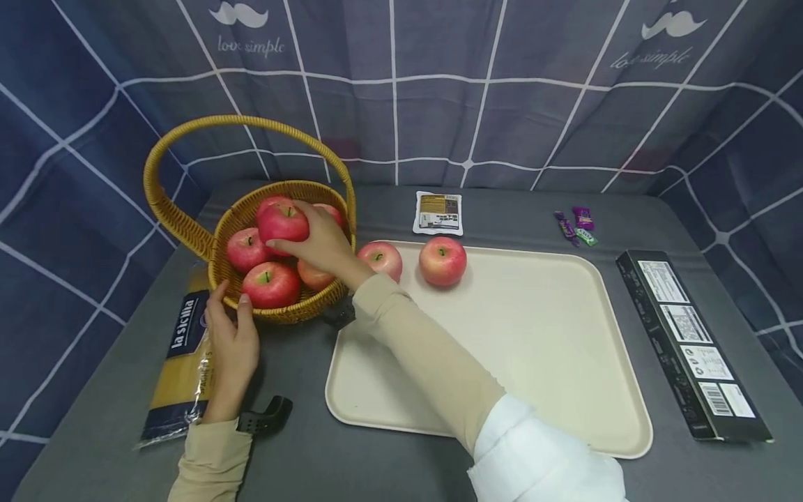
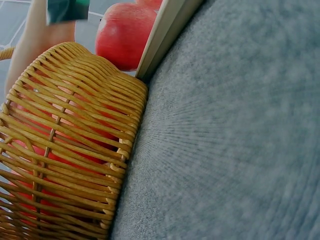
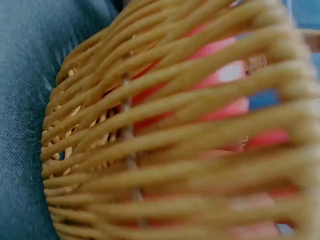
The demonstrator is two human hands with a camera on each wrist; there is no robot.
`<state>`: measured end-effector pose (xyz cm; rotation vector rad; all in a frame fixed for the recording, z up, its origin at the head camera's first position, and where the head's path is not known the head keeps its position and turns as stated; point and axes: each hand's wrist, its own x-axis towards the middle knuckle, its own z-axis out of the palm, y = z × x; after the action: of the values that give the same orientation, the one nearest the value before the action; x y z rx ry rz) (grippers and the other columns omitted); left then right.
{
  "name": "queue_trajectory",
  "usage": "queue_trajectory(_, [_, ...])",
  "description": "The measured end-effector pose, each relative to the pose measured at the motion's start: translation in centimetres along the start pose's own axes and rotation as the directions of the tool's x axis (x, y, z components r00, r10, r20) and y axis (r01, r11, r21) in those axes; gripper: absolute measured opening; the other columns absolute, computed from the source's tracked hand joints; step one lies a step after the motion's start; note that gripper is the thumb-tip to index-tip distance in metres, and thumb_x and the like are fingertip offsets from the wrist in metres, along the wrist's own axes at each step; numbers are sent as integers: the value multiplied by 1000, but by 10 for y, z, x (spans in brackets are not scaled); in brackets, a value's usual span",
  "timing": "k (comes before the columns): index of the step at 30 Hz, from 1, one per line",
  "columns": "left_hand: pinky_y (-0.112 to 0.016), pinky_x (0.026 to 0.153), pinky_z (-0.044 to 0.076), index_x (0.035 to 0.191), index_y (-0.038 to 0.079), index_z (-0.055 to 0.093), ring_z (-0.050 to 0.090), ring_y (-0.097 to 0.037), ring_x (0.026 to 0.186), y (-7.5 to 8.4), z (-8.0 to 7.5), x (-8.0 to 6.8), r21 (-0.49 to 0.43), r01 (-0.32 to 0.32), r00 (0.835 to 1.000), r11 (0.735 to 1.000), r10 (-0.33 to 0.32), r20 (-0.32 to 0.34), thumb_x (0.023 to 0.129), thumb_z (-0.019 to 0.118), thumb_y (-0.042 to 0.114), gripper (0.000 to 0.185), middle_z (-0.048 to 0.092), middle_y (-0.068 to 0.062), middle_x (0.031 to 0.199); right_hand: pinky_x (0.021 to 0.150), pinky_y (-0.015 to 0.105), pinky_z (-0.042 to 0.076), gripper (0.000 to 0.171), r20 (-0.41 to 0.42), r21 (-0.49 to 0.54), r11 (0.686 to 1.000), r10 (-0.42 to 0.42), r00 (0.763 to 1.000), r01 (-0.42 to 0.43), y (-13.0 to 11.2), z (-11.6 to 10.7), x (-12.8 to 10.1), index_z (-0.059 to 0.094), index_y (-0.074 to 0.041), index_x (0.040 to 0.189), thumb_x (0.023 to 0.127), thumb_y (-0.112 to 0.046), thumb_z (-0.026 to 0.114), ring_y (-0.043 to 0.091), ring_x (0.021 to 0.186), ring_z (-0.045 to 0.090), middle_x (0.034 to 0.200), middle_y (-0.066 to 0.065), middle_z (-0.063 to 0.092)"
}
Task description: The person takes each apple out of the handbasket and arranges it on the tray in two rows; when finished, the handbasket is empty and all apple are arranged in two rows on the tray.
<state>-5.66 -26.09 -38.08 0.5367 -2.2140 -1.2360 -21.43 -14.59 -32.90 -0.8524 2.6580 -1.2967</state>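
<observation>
- Red apple point(image 1: 282, 222) sits on top of the pile inside the wicker basket point(image 1: 285, 312), grasped by the right hand point(image 1: 316, 240) with fingers curled round it
- Left hand point(image 1: 233, 341) rests its fingertips on the basket's near rim, fingers relaxed, grasping nothing
- Two more apples lie on the cream tray point(image 1: 539, 348), just right of the basket
- Spaghetti packet point(image 1: 182, 362) lies on the table beside the basket's near left
</observation>
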Motion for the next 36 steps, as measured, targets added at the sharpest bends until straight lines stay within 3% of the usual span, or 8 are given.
queue_trajectory(3, [-48,108,17,137,6,32,26,-30,130,-1,2,0,7,1,1000,1000,-1,2,95,39,27,47,33,-20,136,95,27,42,77,-18,115,993,-2,1000,4,4,-15,-10,36,-25,137,71,-49,69,11,116,44,134,-3,43])
queue_trajectory(6, [-48,108,17,136,7,32,27,-30,130,-2,3,0,11,7,1000,1000,-7,-1,94,39,28,47,33,-20,135,92,27,43,72,-6,159,986,-52,999,52,8,-38,-27,42,-26,133,70,-43,73,11,113,43,129,-2,44])
queue_trajectory(10, [-48,108,18,136,7,32,27,-29,129,-2,2,0,11,8,1000,1000,-8,-3,94,40,27,47,33,-20,135,90,30,43,68,-4,154,982,-112,994,112,16,-73,-59,48,-27,128,68,-39,76,11,110,45,122,-1,46])
queue_trajectory(14, [-47,108,18,137,8,31,26,-28,130,-1,3,0,6,14,1000,1000,-14,4,95,39,28,48,33,-19,135,89,33,44,66,-28,143,982,-119,992,122,37,-115,-92,49,-26,126,67,-33,78,12,109,46,120,-1,45])
queue_trajectory(18, [-49,108,18,137,8,31,26,-29,130,-2,3,1,17,8,1000,1000,-8,-2,95,39,28,48,33,-19,136,90,39,44,69,-69,71,996,-52,996,57,72,-154,-120,48,-24,128,66,-29,78,17,110,46,123,2,43])
queue_trajectory(23, [-49,108,19,137,8,31,27,-28,130,-3,2,1,17,1,1000,1000,-1,0,95,39,28,48,33,-19,136,93,52,39,74,-125,-48,994,87,988,-94,120,-189,-152,44,-20,132,67,-27,78,26,112,45,127,9,38])
queue_trajectory(29, [-48,109,18,138,8,29,25,-28,132,-3,2,1,12,22,1000,1000,-22,13,95,38,28,48,30,-18,138,92,58,38,76,-119,-113,970,200,973,-214,163,-204,-179,38,-12,135,69,-20,76,37,111,44,126,20,33])
queue_trajectory(36, [-46,111,16,139,11,29,24,-26,133,-3,2,0,21,46,999,999,-46,17,95,37,29,48,30,-15,139,92,58,38,78,-78,-111,963,237,968,-244,179,-197,-190,34,-12,134,69,-21,76,39,110,43,126,22,28])
